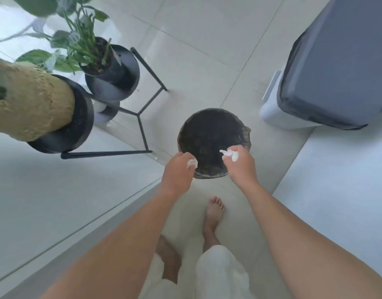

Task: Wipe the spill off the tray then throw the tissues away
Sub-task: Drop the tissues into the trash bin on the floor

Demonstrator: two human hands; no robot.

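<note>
White trouser cloth and my bare feet [213, 214] are showing nearest on the pale tile floor [207, 50], as I am standing at a round dark bin [209, 134] lined with a black bag. Both forearms are reaching forward and down, palms turned under, wrists nearly level with each other. My left hand [178, 172] is hovering at the bin's near left rim, its grip clenched on a small white tissue wad [192, 163]. My right hand [239, 164] is reaching slightly farther, already over the opening, its grip pinching a second crumpled tissue [230, 156] that is poking out toward the left. The bin mouth is lying directly below and just ahead of both wads, so letting go looks like all that remains; the right hand is the better placed, while the left seems to need a small shift inward to clear the rim. No tray is in view, so I am judging the wiping finished. Farther off, potted plants are sitting on a black metal stand [140, 117] to the left, and a grey-covered unit [336, 72] is standing at the right.
</note>
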